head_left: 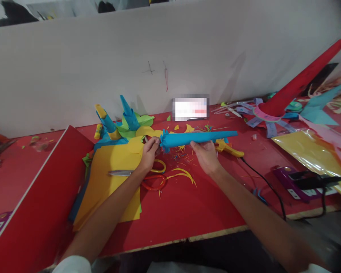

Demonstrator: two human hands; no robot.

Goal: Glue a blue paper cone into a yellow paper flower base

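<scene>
A rolled blue paper cone (201,138) lies level across my two hands above the red table, its fringed wide end at left and its narrow end at right. My left hand (150,153) is closed at the fringed end, fingertips pinched on the cut strips. Under the middle of the cone, my right hand (207,156) grips it from below with the thumb along its near side. Scissors (121,173) with a red and a yellow handle loop rest beneath my left forearm, partly hidden. A yellow glue gun (230,148) lies just beyond my right hand.
Yellow paper sheets (102,182) are stacked at left beside a red divider (45,197). Blue paper cones (130,118) with green petals stand behind. A lit phone (190,108) leans on the wall. At right are a purple power strip (294,184) and a tall red cone (304,77).
</scene>
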